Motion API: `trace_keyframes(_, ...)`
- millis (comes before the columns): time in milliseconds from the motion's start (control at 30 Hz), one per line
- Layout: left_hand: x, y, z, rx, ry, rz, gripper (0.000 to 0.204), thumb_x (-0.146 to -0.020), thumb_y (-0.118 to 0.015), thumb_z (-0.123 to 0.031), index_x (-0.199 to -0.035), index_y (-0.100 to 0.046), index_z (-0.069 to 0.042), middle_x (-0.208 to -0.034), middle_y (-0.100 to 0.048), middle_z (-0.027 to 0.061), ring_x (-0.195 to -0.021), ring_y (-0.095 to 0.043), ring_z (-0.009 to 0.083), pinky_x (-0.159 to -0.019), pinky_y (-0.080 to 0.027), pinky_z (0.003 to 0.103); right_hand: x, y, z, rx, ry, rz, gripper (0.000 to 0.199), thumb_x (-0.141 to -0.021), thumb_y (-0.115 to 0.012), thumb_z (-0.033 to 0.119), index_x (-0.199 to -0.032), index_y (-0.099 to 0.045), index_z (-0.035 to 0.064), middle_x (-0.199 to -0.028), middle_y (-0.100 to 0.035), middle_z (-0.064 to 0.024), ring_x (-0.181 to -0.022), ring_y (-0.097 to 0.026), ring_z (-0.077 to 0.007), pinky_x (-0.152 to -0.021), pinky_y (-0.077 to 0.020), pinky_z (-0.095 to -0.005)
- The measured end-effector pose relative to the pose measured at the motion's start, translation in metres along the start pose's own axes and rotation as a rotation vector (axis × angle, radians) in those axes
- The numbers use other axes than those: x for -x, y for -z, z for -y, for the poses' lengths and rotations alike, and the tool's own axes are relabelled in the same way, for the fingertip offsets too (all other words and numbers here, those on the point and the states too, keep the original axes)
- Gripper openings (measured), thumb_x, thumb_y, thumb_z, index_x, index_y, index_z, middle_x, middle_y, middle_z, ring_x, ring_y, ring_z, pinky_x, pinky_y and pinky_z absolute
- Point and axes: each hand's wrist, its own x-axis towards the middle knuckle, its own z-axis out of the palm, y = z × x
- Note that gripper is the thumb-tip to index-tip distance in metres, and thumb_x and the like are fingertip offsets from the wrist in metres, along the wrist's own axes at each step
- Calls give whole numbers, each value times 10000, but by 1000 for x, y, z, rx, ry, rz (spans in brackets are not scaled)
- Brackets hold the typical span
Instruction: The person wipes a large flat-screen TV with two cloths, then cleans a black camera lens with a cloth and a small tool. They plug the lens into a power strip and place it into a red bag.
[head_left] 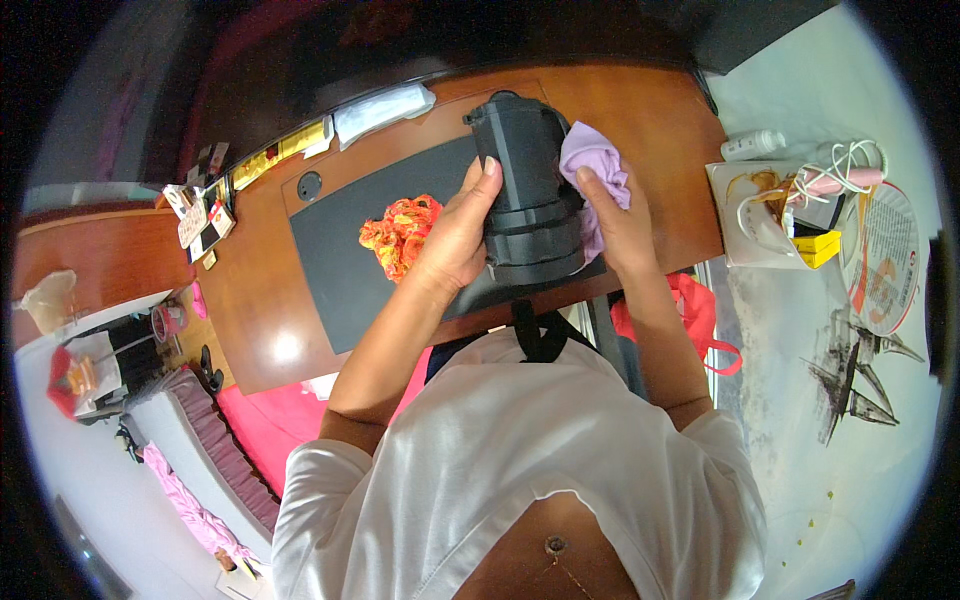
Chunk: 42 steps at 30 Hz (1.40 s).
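Observation:
A bulky black ribbed object [527,170], its exact kind unclear, is held above the desk in front of me. My left hand [460,232] is closed on its left side, the thumb lying along the edge. On the opposite side, my right hand [622,222] grips a lilac cloth [588,150] and presses it against the black object; the fingers behind the cloth are hidden. Just left of my left hand, a crumpled orange-red and yellow fabric bundle [402,232] lies on the dark desk mat [335,240].
The brown wooden desk [255,330] has white and yellow packets [385,112] along its back edge and small boxes [205,225] at its left. A white box [740,225] with cables and a round fan [885,260] are at right. A red bag [690,310] hangs beside my right forearm.

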Motion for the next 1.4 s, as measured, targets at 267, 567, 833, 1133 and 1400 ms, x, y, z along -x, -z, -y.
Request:
trace_keyframes(267, -8, -5, 8, 240, 193, -73, 569, -1022, -463, -492, -1420, -416, -88, -1333, -577, 120, -1123, -641, 246, -945, -552, 437, -16, -8, 59, 663, 740, 184, 476, -853, -739, 197, -1285, -603, 48, -1180, -617, -167, -1110, -595, -335, -989, -450, -385)
trace_keyframes(567, -2, 9, -27, 554, 264, -63, 623, -885, -658, -519, -1313, -577, -74, -1195, -667, 187, -1037, -674, 359, -942, -531, 551, -44, 77, -40, 567, 355, -10, 491, -857, -738, 178, -1307, -593, 46, -1173, -635, -173, -1080, -622, -264, -945, -478, -363)
trace_keyframes(833, 4, 34, -13, 612, 220, 106, 668, -898, -600, -493, -1377, -491, -41, -1197, -639, 232, -1012, -665, 419, -926, -538, 577, -13, 52, -38, 635, 533, 224, 488, -879, -711, 195, -1326, -576, 52, -1241, -612, -166, -1107, -603, -305, -949, -465, -363)
trace_keyframes(1133, 6, 29, -17, 468, 164, 75, 679, -869, -608, -498, -1362, -493, -45, -1165, -639, 220, -1006, -653, 432, -891, -553, 572, 11, 19, -9, -55, -16, 608, 230, -973, -619, 91, -1171, -602, -25, -946, -654, -42, -802, -616, -101, -712, -513, -249)
trace_keyframes(1400, -2, 60, -33, 533, 22, -37, 550, -900, -603, -429, -1293, -581, -45, -1193, -651, 213, -1057, -653, 367, -957, -522, 518, 4, 45, 3, 141, -65, 651, 207, -966, -595, 40, -1159, -636, -23, -932, -657, -57, -782, -620, -100, -720, -524, -244)
